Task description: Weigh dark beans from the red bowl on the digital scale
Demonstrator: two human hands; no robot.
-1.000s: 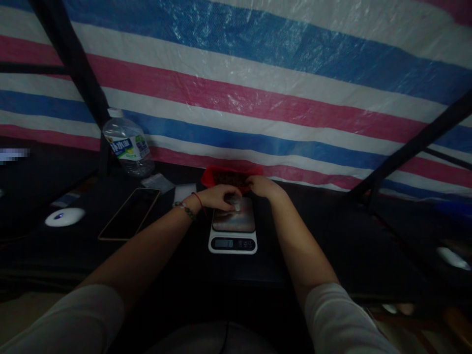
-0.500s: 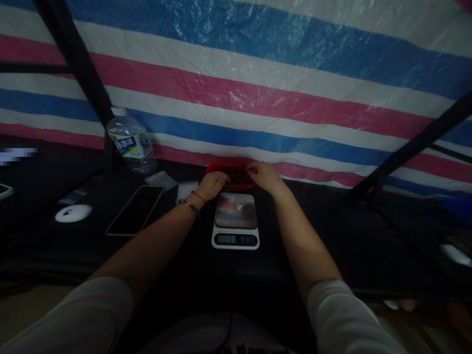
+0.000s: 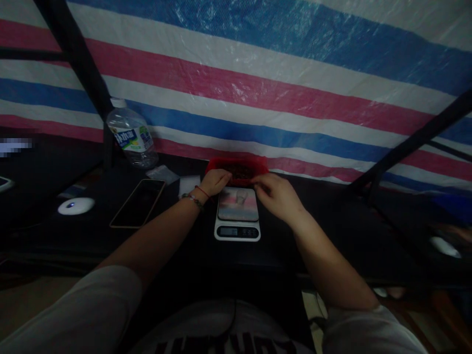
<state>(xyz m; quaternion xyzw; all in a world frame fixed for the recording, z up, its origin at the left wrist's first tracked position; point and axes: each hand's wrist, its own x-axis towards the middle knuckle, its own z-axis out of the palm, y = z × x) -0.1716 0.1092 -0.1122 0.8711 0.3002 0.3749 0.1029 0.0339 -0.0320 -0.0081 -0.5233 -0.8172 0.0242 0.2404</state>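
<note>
A red tray (image 3: 260, 165) holding small dark pieces (image 3: 239, 171) stands against the striped sheet. My left hand (image 3: 217, 182) is closed at the tray's front left edge, and whatever its fingers hold is hidden. At the tray's front right corner, my right hand (image 3: 276, 194) is closed in a pinch beside the scale; anything between its fingertips is too small to name. Between my forearms lies a white digital scale (image 3: 238, 232) with a lit display. A small pale thing (image 3: 241, 197), perhaps a clear bag or a reflection, shows on its shiny plate.
Left of the scale are a phone (image 3: 138, 204), a white oval device (image 3: 76, 206), a small clear bag (image 3: 162, 174) and a pale square thing (image 3: 189, 185). A large plastic bottle (image 3: 131, 135) stands behind them. Dark frame bars (image 3: 413, 142) slant at both sides.
My right hand has come out of the tray toward me, to the scale's upper right. My left hand stays at the tray's left front. The camera view has shifted slightly.
</note>
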